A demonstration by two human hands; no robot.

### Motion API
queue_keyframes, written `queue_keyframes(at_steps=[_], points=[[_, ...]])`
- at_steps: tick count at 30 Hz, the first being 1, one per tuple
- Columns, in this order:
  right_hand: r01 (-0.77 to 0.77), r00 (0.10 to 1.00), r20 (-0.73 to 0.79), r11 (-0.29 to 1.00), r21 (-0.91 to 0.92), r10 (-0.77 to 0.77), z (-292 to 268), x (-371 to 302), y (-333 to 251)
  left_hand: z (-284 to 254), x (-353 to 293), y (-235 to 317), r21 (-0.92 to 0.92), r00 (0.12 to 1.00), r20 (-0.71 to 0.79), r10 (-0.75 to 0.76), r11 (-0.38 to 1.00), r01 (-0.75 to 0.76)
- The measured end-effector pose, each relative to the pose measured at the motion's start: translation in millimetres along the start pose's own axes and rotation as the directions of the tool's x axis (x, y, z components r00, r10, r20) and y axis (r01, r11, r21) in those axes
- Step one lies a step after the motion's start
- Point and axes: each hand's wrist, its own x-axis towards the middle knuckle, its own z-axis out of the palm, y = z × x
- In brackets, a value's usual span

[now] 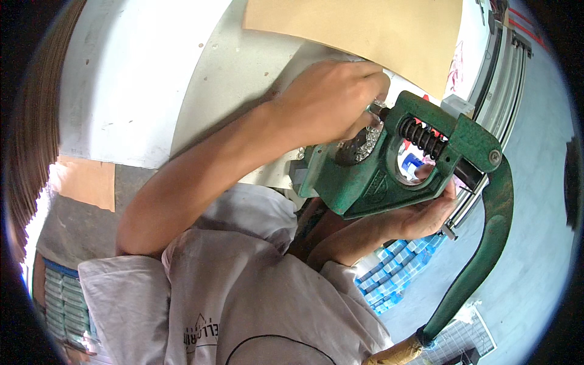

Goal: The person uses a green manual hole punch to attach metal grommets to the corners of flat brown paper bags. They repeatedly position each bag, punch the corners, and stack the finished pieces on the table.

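Note:
A green hand press (389, 194) with a dark coil spring and a long curved lever (496, 231) stands in front of me. My left hand (340, 97) is at the metal punch tip (378, 111), its fingers curled together; whatever they pinch is hidden behind the knuckles. Just below it lies a heap of small shiny metal pieces (369, 145), maybe eyelets, by the press's dark round part. My right hand (429, 213) reaches behind the press frame. Part of a finger shows through the frame's opening, and most of the fingers are hidden.
A tan board (359, 27) and a large white sheet (134, 79) lie on the pale worktop (243, 73). Metal rails (502, 79) run along the right. Blue-and-white stacked packs (395, 271) stand below. The lever's end has a tan wrapped grip (395, 353). Stacked brown sheets (36, 121) rise at left.

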Motion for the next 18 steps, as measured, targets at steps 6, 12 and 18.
queue_keyframes(at_steps=[6,12,18], points=[[0.011,1.000,-0.001,0.998,-0.059,-0.011,3.7,-1.0,0.1,-1.6,2.7,-6.7,0.072,0.985,0.132,0.114,0.990,-0.125],[-0.034,0.999,0.009,0.997,-0.064,0.034,6.3,4.5,9.5,3.9,3.2,-16.1,0.094,0.991,0.064,0.120,0.988,-0.126],[-0.072,0.989,0.050,0.747,-0.661,0.139,19.5,5.8,-0.2,6.7,1.4,-17.6,0.121,0.990,-0.006,0.144,0.983,-0.142]])
